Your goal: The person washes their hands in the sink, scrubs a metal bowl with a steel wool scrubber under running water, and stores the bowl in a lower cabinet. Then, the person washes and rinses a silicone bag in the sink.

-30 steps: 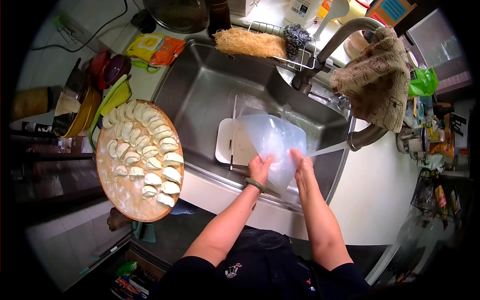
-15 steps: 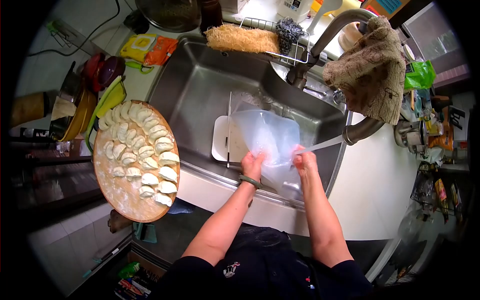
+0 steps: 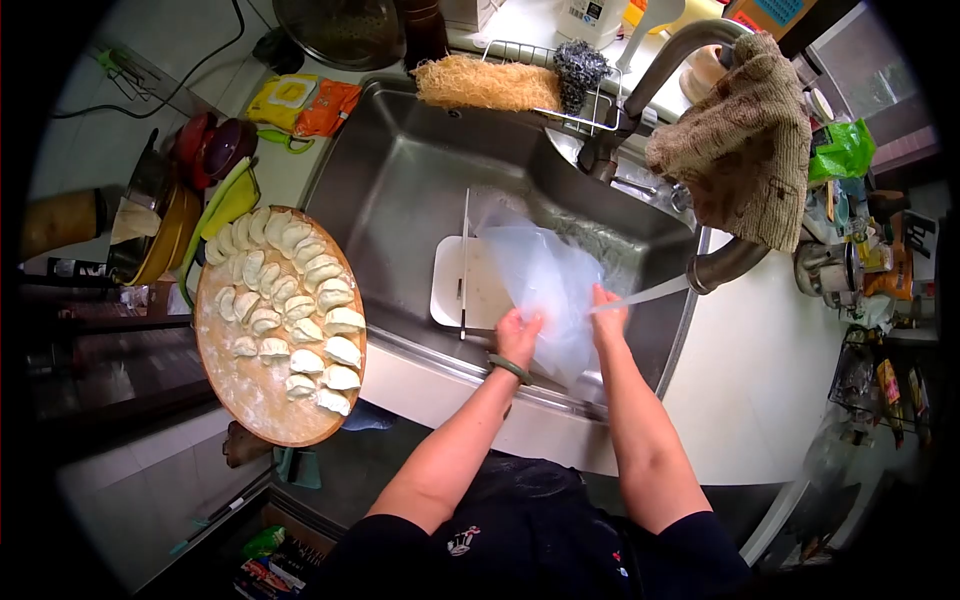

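Note:
My left hand point(image 3: 519, 338), with a green bangle at the wrist, grips the near left edge of a soft, translucent whitish bag point(image 3: 545, 270) over the sink point(image 3: 400, 180). On the bag's right side, my right hand point(image 3: 609, 312) is closed on its edge. A stream of water point(image 3: 655, 290) runs from the tap point(image 3: 710, 268) and meets the bag beside my right fingers. Below and left of the bag lies a white tray point(image 3: 446, 290), with a knife-like thin strip point(image 3: 465, 262) standing edge-up across it.
Left of the sink, a round floured board point(image 3: 240, 385) holds several dumplings point(image 3: 302, 307). A brown cloth point(image 3: 740, 150) hangs over the tap pipe. Behind the sink, a wire rack point(image 3: 600, 115) carries a loofah point(image 3: 490, 85) and a steel scourer point(image 3: 580, 70).
The bag has been turned and folded narrower between my hands, its near end now hanging differently. My right hand has moved slightly up and right. The whole view has shifted a little.

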A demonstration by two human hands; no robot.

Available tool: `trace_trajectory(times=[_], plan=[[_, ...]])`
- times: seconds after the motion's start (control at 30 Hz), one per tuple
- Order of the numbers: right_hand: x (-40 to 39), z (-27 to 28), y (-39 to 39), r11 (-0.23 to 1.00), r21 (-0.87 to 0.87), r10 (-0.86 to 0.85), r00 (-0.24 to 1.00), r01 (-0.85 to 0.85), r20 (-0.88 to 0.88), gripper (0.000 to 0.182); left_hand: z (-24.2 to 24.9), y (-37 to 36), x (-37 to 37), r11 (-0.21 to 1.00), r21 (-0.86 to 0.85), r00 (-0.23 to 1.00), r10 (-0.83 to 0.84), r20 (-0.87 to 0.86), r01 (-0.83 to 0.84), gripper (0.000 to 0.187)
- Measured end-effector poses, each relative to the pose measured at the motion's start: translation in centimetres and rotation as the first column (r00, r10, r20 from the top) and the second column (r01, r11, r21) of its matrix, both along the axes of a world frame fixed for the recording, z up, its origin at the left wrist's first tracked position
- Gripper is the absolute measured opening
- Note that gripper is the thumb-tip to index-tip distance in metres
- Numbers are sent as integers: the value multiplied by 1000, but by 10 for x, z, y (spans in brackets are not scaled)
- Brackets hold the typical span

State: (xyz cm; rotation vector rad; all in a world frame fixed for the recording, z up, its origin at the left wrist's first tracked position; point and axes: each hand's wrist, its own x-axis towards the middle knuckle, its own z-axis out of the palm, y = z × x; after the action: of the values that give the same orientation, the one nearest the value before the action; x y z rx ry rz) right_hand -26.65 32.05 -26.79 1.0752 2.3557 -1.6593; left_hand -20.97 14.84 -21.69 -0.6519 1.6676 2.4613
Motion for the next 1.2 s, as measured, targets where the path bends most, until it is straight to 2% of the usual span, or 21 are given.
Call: trace_trajectory(times=[0.07, 0.13, 0.17, 0.2, 0.23, 0.3, 0.37, 0.47, 0.5, 0.57, 0.63, 0.67, 0.7, 0.83, 0.93, 0.97, 1.0, 1.03, 1.07, 1.13, 1.2], plan=[[-2, 12, 15, 995, 98, 25, 996, -33, 85, 32, 0, 6, -2, 1000, -25, 1000, 9, -26, -9, 21], [-5, 47, 21, 948, 280, 94, 974, -150, 204, 44, 8, 9, -10, 869, -484, 995, -90, 42, 99, 19], [-1, 58, 10, 973, 214, 90, 996, -87, -1, 55, 15, 12, -14, 869, -485, 995, -85, 43, 95, 19], [10, 73, 0, 972, 214, 96, 995, -93, -1, 55, 32, 16, -21, 824, -558, 994, -113, 12, 100, 20], [26, 91, -7, 842, 360, 479, 865, -402, -152, 56, 43, 21, -28, 775, -625, 990, -142, -18, 100, 21], [46, 101, -8, 589, 533, 790, 574, -608, -217, 58, 51, 35, -38, 757, -637, 981, -196, -9, 145, 28], [48, 105, -6, 781, -232, 572, 813, -580, -106, 38, 68, 39, -51, 751, -642, 974, -225, -28, 155, 30], [48, 80, 10, 778, -116, 607, 786, -618, -116, 20, 75, 28, -61, 691, -646, 916, -400, 32, 324, 31], [47, 79, 6, 866, -165, 421, 867, -471, -267, 9, 65, 23, -63, 734, -614, 919, -392, -32, 292, 30], [37, 93, 23, 947, -187, 228, 957, -261, -179, 7, 59, 5, -72, 875, -426, 950, -298, -97, 231, 28], [23, 99, 35, 963, -213, 130, 979, -162, -157, 8, 66, -24, -76, 759, -600, 925, -371, -82, 251, 27], [18, 98, 39, 977, -73, 186, 964, -203, -189, 10, 65, -32, -75, 640, -719, 909, -415, -25, 272, 27], [17, 97, 40, 970, 69, 244, 947, -234, -211, 12, 64, -36, -71, 636, -720, 908, -419, -22, 277, 27], [12, 91, 31, 985, 112, 157, 961, -134, -229, 16, 60, -47, -59, 631, -743, 924, -380, -45, 223, 25], [23, 84, 27, 956, 207, 243, 956, -208, -162, 17, 48, -47, -47, 611, -760, 935, -354, -13, 221, 23], [26, 83, 24, 851, 423, 367, 929, -313, -52, 22, 44, -46, -46, 591, -780, 941, -338, -8, 205, 22], [28, 87, 17, 685, 602, 458, 885, -411, 83, 29, 43, -43, -44, 596, -777, 943, -331, -7, 203, 22], [28, 101, 3, 697, 562, 450, 882, -445, 141, 54, 44, -38, -42, 626, -745, 930, -368, -21, 231, 21], [25, 98, -8, 695, 562, 452, 880, -450, 146, 54, 44, -34, -41, 652, -713, 914, -404, -37, 259, 20], [21, 84, -22, 570, 688, 694, 712, -449, -110, 64, 44, -28, -38, 697, -628, 893, -450, -5, 348, 18], [18, 28, -23, 555, 591, 768, 633, -586, -93, 64, 23, -17, -31, 829, -502, 868, -420, -264, 248, 20]])
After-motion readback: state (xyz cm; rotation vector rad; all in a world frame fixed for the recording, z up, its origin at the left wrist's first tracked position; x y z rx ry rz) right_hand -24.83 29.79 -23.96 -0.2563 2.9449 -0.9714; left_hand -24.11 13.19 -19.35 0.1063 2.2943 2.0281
